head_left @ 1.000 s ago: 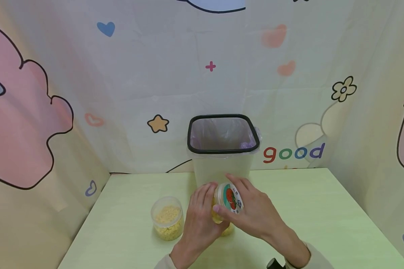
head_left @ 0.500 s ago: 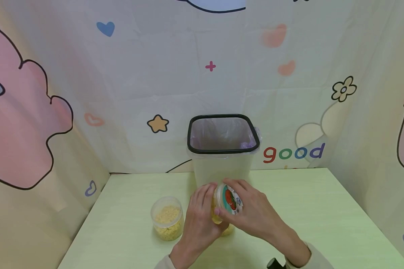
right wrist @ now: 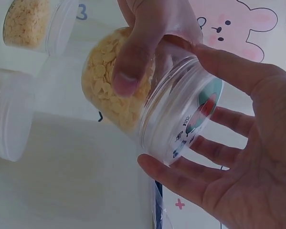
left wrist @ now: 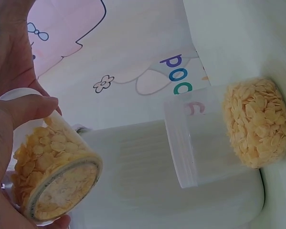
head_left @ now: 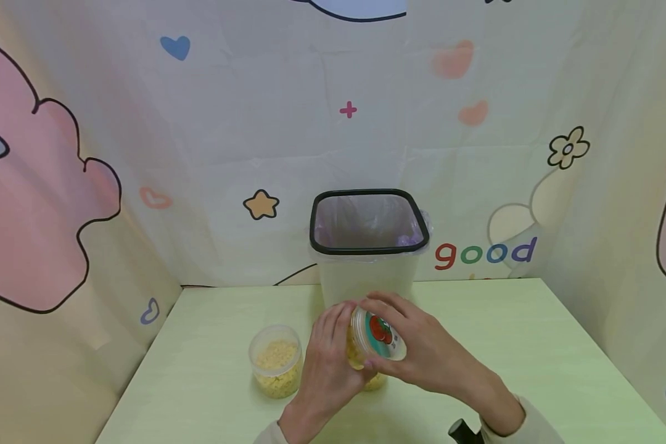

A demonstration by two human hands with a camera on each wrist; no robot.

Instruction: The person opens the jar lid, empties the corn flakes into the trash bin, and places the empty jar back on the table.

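My left hand (head_left: pixel 330 357) grips a clear plastic jar (left wrist: pixel 57 176) of pale yellow flakes, tilted above the table, its lid end facing right in the head view. My right hand (head_left: pixel 422 345) curls round the jar's clear lid (right wrist: pixel 181 119), with fingertips at its rim. That lid sits on the jar and bears a teal sticker with a red picture. A lidless plastic tub (head_left: pixel 277 364), partly filled with flakes, stands to the left of my hands. Another tub (head_left: pixel 375 381) is mostly hidden behind my hands in the head view.
A pale trash bin (head_left: pixel 366 277) with a black rim and a plastic liner stands behind my hands. The light green table (head_left: pixel 505 345) spreads to both sides. A printed curtain (head_left: pixel 244 111) closes off the back and sides. A black piece (head_left: pixel 463 431) shows by my right sleeve.
My right hand has shifted slightly rightward and its fingers have changed position round the lid. The sticker on the lid has turned a little. My left hand and the jar stay nearly still.
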